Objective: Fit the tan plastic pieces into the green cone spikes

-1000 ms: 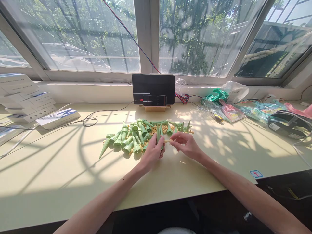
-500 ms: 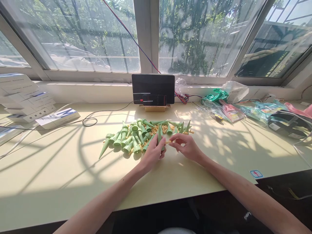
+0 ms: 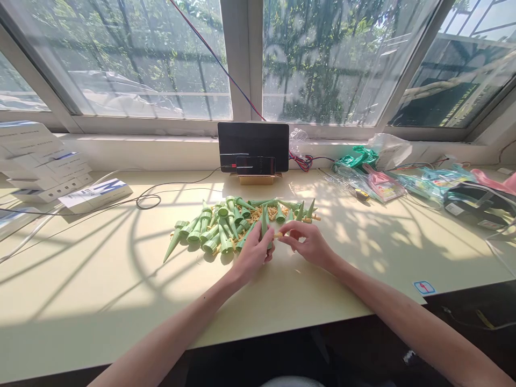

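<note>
A heap of green cone-shaped plastic spikes [image 3: 217,228] lies on the pale yellow table [image 3: 100,279], with several small yellow pieces [image 3: 274,213] mixed in at its right side. My left hand [image 3: 252,252] is closed round one green cone [image 3: 264,223], its tip pointing up. My right hand [image 3: 307,242] pinches a small yellow piece [image 3: 278,235] and holds it against the side of that cone. Both hands are at the near right edge of the heap.
A dark tablet [image 3: 253,145] with a phone [image 3: 255,165] on a stand sits at the back under the window. White boxes [image 3: 40,161] and a looped cable [image 3: 148,201] lie to the left. Plastic bags and packets [image 3: 379,172] crowd the back right.
My right hand has drifted slightly left, bringing the yellow piece up to the cone. My left hand has stayed almost still.
</note>
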`<state>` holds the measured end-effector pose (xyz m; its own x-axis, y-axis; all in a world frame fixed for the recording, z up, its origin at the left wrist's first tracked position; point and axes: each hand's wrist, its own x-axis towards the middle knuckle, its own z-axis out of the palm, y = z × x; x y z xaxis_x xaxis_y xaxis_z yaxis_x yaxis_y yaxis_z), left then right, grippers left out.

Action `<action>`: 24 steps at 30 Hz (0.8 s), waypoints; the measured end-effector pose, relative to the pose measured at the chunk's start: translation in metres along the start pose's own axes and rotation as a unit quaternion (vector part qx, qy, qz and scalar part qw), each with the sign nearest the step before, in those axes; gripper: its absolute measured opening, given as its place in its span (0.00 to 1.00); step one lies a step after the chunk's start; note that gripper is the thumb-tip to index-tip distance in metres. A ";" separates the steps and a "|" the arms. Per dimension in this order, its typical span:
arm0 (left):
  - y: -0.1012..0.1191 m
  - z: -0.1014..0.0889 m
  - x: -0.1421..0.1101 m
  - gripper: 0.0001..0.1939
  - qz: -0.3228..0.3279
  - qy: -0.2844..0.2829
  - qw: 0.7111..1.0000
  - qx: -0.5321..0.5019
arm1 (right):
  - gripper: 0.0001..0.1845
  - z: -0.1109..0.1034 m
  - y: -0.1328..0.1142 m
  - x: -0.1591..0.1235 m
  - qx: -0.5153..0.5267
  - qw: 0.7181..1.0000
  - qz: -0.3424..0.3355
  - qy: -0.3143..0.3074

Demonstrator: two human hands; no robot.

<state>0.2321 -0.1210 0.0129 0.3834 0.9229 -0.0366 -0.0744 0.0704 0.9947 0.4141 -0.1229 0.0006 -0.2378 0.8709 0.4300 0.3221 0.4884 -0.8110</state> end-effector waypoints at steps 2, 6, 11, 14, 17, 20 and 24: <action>-0.001 0.000 0.000 0.18 0.002 0.001 1.000 0.002 | 0.15 0.000 0.000 0.000 -0.002 1.000 -0.001 -0.003; -0.002 0.001 0.001 0.18 0.002 0.005 1.000 0.003 | 0.15 0.000 0.001 0.000 -0.008 1.000 -0.008 -0.006; -0.002 0.002 0.000 0.17 0.002 0.014 1.000 0.000 | 0.16 0.001 0.003 -0.001 -0.024 1.000 -0.015 -0.004; -0.001 0.003 0.000 0.18 0.003 0.018 1.000 0.010 | 0.15 0.001 0.003 -0.001 -0.032 0.999 -0.015 -0.006; -0.001 0.003 0.000 0.18 0.008 0.020 1.000 0.017 | 0.15 0.001 0.002 -0.001 -0.039 0.999 -0.013 -0.008; -0.002 0.002 0.000 0.18 0.011 0.016 1.000 0.023 | 0.15 0.001 0.001 -0.001 -0.041 0.999 -0.012 -0.008; -0.004 0.002 0.001 0.18 0.016 0.009 0.999 0.032 | 0.15 0.002 0.002 0.000 -0.042 0.999 -0.006 -0.013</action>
<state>0.2347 -0.1210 0.0094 0.3651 0.9310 -0.0056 -0.0278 0.0170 0.9995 0.4133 -0.1222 -0.0022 -0.2658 0.8639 0.4278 0.3946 0.5024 -0.7693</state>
